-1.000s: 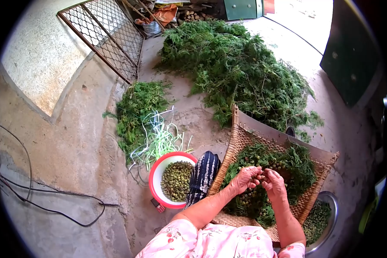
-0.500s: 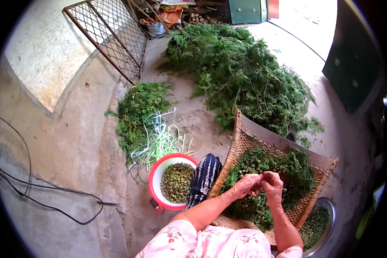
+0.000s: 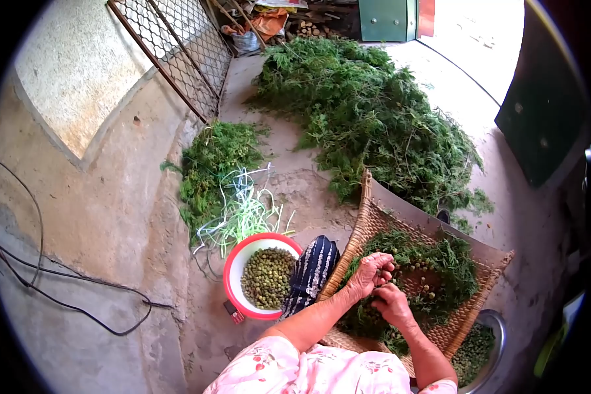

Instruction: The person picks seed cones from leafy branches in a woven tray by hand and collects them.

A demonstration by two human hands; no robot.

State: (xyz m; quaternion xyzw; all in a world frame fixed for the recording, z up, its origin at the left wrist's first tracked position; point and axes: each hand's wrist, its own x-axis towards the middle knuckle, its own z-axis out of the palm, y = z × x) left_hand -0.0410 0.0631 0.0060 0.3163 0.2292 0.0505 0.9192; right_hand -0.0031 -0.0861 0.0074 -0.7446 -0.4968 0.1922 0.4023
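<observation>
A wicker winnowing basket [image 3: 354, 253] rests on my lap, holding green conifer sprigs [image 3: 456, 262] and small round green-brown cones [image 3: 430, 293]. Over its left half, my left hand [image 3: 372, 272] is closed with its fingers curled; what they hold is too small to make out. Just below and to the right, my right hand [image 3: 393, 305] is also closed, its fingertips pinched down near the greenery and their contents hidden. Left of my knee stands a red-rimmed white basin [image 3: 232, 272] with many similar cones [image 3: 268, 279] in it.
A large heap of cut conifer branches [image 3: 368, 111] covers the floor ahead. A smaller pile [image 3: 220, 157] and tangled pale-green plastic straps [image 3: 246, 217] lie left. A metal basin [image 3: 499, 341] with green cones sits at my right. Black cables [image 3: 79, 279] run along the left.
My hands were together, fingertips touching, above the basket. Now they are apart: the left has shifted left and up, the right down and left toward the greenery.
</observation>
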